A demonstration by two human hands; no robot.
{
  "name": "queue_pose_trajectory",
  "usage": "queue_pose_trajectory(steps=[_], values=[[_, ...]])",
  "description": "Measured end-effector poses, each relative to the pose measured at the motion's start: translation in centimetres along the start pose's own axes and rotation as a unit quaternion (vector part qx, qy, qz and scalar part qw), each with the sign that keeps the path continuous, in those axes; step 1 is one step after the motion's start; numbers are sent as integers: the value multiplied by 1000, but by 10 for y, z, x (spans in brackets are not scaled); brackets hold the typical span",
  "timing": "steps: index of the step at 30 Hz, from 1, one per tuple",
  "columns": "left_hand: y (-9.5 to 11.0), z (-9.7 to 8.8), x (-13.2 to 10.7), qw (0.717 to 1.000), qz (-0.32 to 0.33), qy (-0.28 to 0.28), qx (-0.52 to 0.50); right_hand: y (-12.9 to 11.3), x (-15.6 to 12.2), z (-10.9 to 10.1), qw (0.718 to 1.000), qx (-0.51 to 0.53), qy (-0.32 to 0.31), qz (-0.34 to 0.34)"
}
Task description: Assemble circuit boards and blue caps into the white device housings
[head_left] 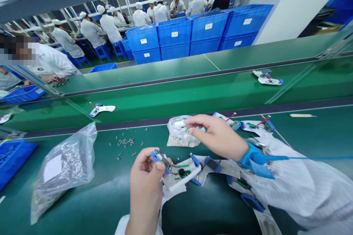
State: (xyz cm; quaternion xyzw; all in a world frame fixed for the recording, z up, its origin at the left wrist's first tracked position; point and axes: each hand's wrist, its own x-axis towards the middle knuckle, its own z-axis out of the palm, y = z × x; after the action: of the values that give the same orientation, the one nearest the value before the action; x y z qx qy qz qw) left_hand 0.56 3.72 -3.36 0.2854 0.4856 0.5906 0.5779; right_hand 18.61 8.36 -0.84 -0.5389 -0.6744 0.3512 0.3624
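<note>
My left hand [146, 176] is closed on one end of a white-and-blue device housing [184, 181]. A green circuit board, a round black part and red wires show inside the housing. My right hand [217, 134] reaches over a small clear plastic bag [180, 139] of tiny pale parts. Its thumb and index fingertips are a little apart at the bag's top, with nothing plainly between them. A blue strap with a cord circles the right wrist. Under and beside the hands, similar housings with blue ends [212, 164] lie in a row, partly hidden by my right arm.
Small metal screws [125, 142] lie scattered left of the hands. A large clear bag [66, 169] and a blue bin [13, 158] stand farther left. More housings [102, 109] rest on the green conveyor belt [171, 99]. A co-worker [52, 58] sits across it.
</note>
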Motion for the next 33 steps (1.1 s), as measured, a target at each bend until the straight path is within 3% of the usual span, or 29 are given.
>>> queue_pose_trajectory(steps=[2,6,9,13,19,23,27,33], values=[[0,4,3,998,-30,30,-44,-2,-8,2,996,-51,44,-60],[-3,12,2,993,-75,27,-92,-12,-32,27,973,-76,1,-216],[-6,14,1,989,-83,30,-115,-13,-38,44,962,-74,21,-261],[-8,14,2,988,-85,22,-125,-5,-33,48,951,-60,8,-305],[-6,14,4,986,-82,43,-140,0,-29,43,946,-69,-36,-314],[-8,8,4,994,-51,3,-93,-2,-23,34,966,21,-68,-250],[-11,1,-3,999,25,-23,0,-16,-12,17,976,85,-110,-170],[-3,4,-18,988,95,-43,113,-34,-9,5,964,12,-148,-219]])
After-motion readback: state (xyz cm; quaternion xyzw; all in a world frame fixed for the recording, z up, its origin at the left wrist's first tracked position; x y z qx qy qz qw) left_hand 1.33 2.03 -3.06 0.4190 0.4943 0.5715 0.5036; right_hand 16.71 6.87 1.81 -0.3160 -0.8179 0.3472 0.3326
